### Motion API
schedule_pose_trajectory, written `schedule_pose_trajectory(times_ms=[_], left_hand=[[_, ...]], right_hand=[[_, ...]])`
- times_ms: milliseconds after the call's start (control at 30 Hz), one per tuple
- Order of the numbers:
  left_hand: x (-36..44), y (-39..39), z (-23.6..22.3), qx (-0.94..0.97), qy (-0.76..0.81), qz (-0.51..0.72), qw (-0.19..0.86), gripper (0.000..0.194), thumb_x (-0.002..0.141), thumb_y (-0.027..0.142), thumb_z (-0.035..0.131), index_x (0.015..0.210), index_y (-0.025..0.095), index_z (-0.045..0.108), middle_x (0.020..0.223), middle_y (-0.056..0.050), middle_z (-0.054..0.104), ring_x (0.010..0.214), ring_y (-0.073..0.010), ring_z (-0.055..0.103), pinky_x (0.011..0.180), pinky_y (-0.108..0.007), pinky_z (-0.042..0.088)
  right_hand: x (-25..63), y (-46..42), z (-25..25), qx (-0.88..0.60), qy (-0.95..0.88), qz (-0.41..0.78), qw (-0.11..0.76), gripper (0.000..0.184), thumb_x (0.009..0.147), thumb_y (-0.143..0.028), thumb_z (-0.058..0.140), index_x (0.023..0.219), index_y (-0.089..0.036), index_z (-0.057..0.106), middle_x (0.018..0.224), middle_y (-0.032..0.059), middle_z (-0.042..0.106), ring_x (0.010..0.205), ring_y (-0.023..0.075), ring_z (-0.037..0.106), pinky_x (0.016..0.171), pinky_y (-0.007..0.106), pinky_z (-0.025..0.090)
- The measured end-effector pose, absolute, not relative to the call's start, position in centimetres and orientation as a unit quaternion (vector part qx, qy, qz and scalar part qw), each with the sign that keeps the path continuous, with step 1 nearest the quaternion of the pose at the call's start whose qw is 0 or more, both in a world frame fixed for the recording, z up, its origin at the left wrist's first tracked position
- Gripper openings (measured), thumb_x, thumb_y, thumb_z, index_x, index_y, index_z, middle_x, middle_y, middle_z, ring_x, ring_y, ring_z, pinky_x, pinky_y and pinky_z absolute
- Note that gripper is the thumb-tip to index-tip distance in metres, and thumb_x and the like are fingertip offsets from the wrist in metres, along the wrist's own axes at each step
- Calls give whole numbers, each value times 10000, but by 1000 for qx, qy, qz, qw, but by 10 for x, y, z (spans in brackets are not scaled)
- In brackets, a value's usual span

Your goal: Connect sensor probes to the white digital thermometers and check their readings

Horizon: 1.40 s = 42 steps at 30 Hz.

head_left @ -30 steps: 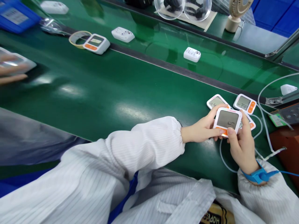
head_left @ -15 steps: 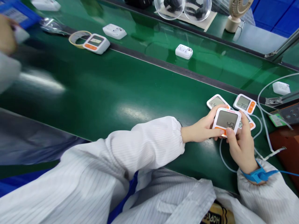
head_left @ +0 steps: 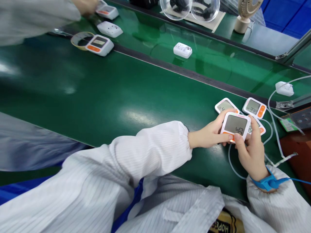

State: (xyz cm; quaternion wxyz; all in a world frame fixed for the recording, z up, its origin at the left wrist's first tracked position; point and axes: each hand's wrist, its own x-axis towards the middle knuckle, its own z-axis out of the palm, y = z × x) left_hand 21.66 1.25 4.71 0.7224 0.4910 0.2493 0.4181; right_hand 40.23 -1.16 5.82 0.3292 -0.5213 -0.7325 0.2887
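Both my hands hold one small white monitor unit (head_left: 235, 125) with a grey display and an orange strip, just above the green work surface (head_left: 136, 97) at the right. My left hand (head_left: 211, 134) grips its left side, thumb on the lower edge. My right hand (head_left: 251, 150) grips its right side, thumb on the front by the orange strip. Three similar units lie just behind it: one at left (head_left: 224, 105), one at right (head_left: 254, 107), and a third (head_left: 259, 128) mostly hidden by my fingers. A blue wrist strap (head_left: 268, 182) circles my right wrist.
A co-worker's sleeve (head_left: 36, 16) reaches across the top left to a unit (head_left: 107, 11) on the far conveyor belt (head_left: 218, 64). White housings (head_left: 182, 50) ride that belt. A tape roll (head_left: 79, 39) and another unit (head_left: 99, 44) sit by the divider. White tubing (head_left: 274, 116) loops at the right.
The white housings on the far belt have drifted left. The co-worker's hand moved from the left edge up to the far belt. The held unit's display changed; my hands stayed put.
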Motion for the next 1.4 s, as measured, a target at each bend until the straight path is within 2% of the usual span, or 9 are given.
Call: schedule_pose_trajectory(times_ms=[500, 733, 800, 867, 933, 1033, 1167, 1300, 1400], left_hand=[[217, 13, 46, 487, 252, 422, 722, 815, 814, 350, 741, 1464, 313, 252, 1162, -80, 529, 759, -142, 585, 587, -258, 513], [217, 13, 43, 489, 243, 405, 734, 825, 864, 399, 697, 1514, 295, 200, 1078, -83, 606, 748, -149, 601, 607, -264, 520], [216, 14, 42, 499, 241, 396, 732, 843, 883, 433, 668, 1542, 274, 167, 995, -69, 636, 712, -146, 610, 623, -277, 531], [214, 16, 41, 522, 244, 405, 710, 813, 888, 464, 652, 1540, 238, 223, 928, -55, 650, 698, -145, 617, 639, -281, 538], [211, 19, 42, 545, 265, 431, 668, 683, 890, 493, 635, 1458, 191, 405, 841, -39, 650, 681, -141, 617, 627, -269, 529], [205, 27, 45, 539, 334, 484, 603, 429, 920, 512, 574, 1124, 144, 658, 696, -13, 616, 575, -110, 565, 554, -237, 471], [192, 43, 47, 507, 422, 569, 491, 382, 926, 501, 564, 816, 154, 678, 590, 9, 565, 485, -86, 478, 494, -228, 404], [179, 53, 43, 527, 454, 603, 391, 374, 926, 482, 567, 746, 171, 671, 586, 9, 561, 481, -88, 470, 496, -236, 393], [172, 66, 37, 551, 476, 596, 339, 348, 936, 436, 554, 731, 180, 671, 589, 9, 569, 485, -93, 477, 509, -244, 390]], right_hand=[[402, -11, 59, -521, -741, 269, 327, 697, 997, -455, 545, 1562, -152, 272, 1074, 145, 680, 614, 207, 640, 569, 336, 552], [405, -6, 66, -537, -754, 173, 338, 612, 988, -502, 556, 1478, -156, 435, 806, 67, 689, 566, 209, 622, 533, 312, 516], [409, -4, 69, -545, -753, 123, 348, 520, 994, -511, 539, 1387, -170, 538, 952, 118, 702, 638, 223, 653, 556, 322, 514], [412, -1, 72, -547, -744, 91, 372, 452, 1001, -507, 524, 1304, -181, 604, 1101, 146, 683, 742, 243, 679, 602, 332, 520], [415, 1, 75, -552, -727, 80, 400, 435, 1002, -498, 527, 1277, -175, 626, 1050, 127, 696, 774, 252, 680, 642, 338, 522], [417, 2, 79, -568, -712, 68, 407, 448, 997, -508, 535, 1236, -148, 651, 874, 93, 697, 734, 250, 668, 627, 327, 508], [413, 1, 77, -545, -760, 86, 344, 387, 1000, -509, 522, 1134, -181, 679, 745, 36, 664, 595, 197, 621, 553, 286, 467], [410, 0, 70, -516, -808, 138, 247, 332, 1011, -476, 501, 1100, -202, 665, 596, -36, 575, 490, 162, 564, 512, 274, 411], [409, 1, 67, -516, -816, 136, 222, 325, 1020, -462, 488, 1080, -200, 671, 646, -21, 611, 518, 168, 585, 525, 290, 405]])
